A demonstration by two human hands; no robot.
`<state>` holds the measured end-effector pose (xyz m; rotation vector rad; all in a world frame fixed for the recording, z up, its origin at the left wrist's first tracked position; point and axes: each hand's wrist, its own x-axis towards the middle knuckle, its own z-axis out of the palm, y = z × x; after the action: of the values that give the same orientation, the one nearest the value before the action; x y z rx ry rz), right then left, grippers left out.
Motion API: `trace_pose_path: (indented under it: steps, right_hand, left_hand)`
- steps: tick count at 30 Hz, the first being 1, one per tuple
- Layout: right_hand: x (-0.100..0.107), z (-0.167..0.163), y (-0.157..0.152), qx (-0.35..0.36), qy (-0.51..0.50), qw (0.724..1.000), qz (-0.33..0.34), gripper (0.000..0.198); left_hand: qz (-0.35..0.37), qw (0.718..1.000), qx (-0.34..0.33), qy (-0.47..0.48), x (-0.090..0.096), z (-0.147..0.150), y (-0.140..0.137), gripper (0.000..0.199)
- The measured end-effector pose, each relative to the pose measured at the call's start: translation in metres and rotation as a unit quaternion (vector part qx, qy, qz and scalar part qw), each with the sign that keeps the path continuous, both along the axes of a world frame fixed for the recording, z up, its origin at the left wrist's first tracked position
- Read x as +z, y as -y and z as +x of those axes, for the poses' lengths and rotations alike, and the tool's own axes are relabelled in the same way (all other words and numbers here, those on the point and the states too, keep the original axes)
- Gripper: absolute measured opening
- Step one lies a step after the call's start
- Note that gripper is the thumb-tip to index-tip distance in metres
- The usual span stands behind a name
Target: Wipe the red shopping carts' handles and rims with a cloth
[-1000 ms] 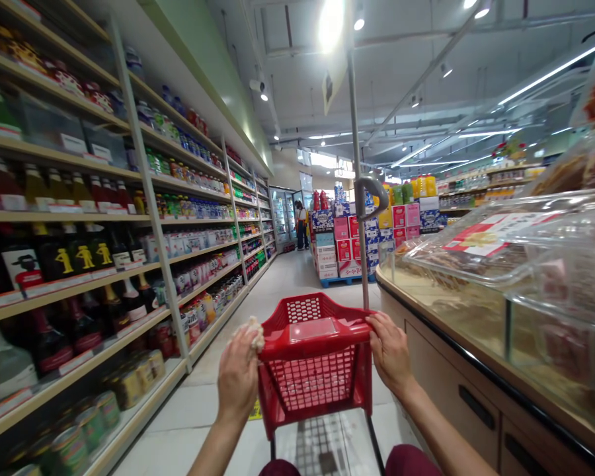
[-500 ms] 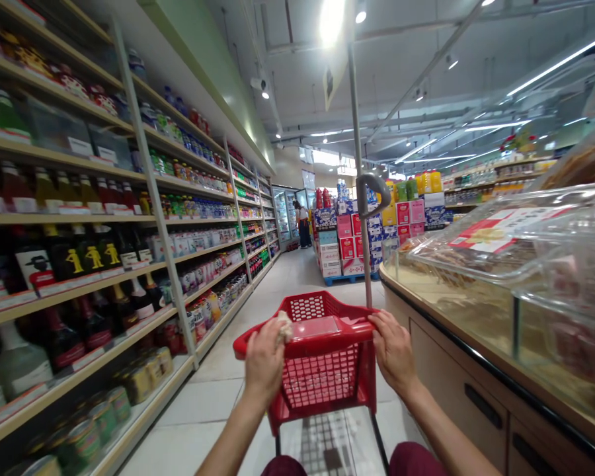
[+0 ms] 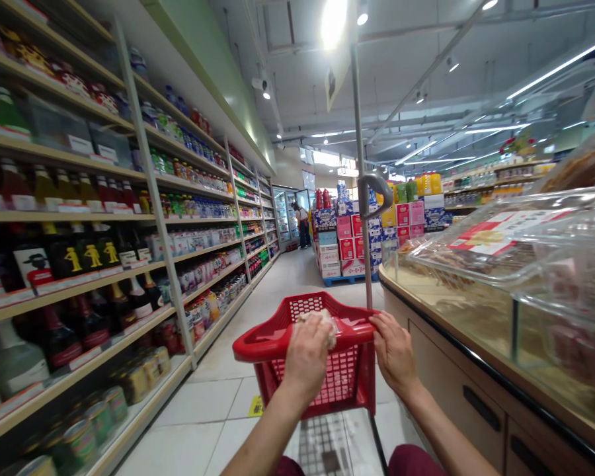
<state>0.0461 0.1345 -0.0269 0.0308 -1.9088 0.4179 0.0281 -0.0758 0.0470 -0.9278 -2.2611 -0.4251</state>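
Observation:
A red plastic shopping cart [image 3: 264,345] stands straight in front of me, with a grey pole rising at its right side. My left hand [image 3: 308,350] presses a crumpled off-white cloth [image 3: 331,330] onto the middle of the cart's handle, fingers closed over it. Most of the cloth is hidden under that hand. At the right end of the handle, my right hand [image 3: 393,345] has its fingers hooked over the red rim. Below the handle, the basket's mesh wall shows between my forearms.
Shelves of bottles and cans [image 3: 94,258] line the left side. Close on the right is a wooden display counter [image 3: 456,383] with clear plastic food boxes [image 3: 506,231]. Farther ahead stand stacked cartons [image 3: 347,248] on a blue pallet, and a person [image 3: 303,225] near glass-door coolers.
My left hand has slid rightward along the handle with the cloth, from its left part to the middle. My right hand stays at the right end.

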Motion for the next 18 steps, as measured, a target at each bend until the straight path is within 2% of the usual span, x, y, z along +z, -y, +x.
trace_pose_path:
  steps: [2, 4, 7, 9, 11, 13, 16, 18]
  right_hand:
    - [0.002, 0.001, -0.002, 0.006, 0.013, 1.000, -0.003, 0.030]
    - [0.010, 0.004, 0.001, 0.007, 0.031, 0.999, -0.022, 0.030]
    - [0.039, 0.011, 0.019, 0.004, 0.050, 0.997, -0.053, 0.033]
    - [0.062, 0.015, 0.038, 0.049, 0.062, 0.996, -0.035, 0.037]
    - [0.079, 0.015, 0.058, 0.149, 0.116, 0.982, 0.010, 0.037]
    - [0.087, 0.012, 0.074, 0.195, 0.167, 0.966, 0.009, 0.034]
    - [0.086, 0.002, 0.095, 0.179, 0.191, 0.965, -0.007, 0.027]
    - [0.082, -0.004, 0.106, 0.170, 0.183, 0.968, 0.012, 0.027]
  left_hand:
    - [-0.023, 0.999, -0.029, 0.005, 0.001, 0.008, -0.015, 0.035]
    - [-0.012, 0.999, -0.007, 0.044, 0.004, 0.010, -0.025, 0.036]
    - [0.012, 0.995, 0.012, 0.096, 0.008, 0.003, -0.032, 0.044]
    - [0.018, 0.995, -0.010, 0.100, 0.008, -0.004, -0.031, 0.052]
    - [0.015, 0.994, -0.018, 0.107, 0.007, -0.009, -0.021, 0.061]
    - [-0.013, 0.992, 0.019, 0.128, 0.005, -0.013, -0.003, 0.067]
    - [-0.079, 0.980, 0.113, 0.147, 0.001, -0.017, 0.025, 0.069]
    - [-0.093, 0.978, 0.140, 0.120, -0.003, -0.019, 0.035, 0.067]
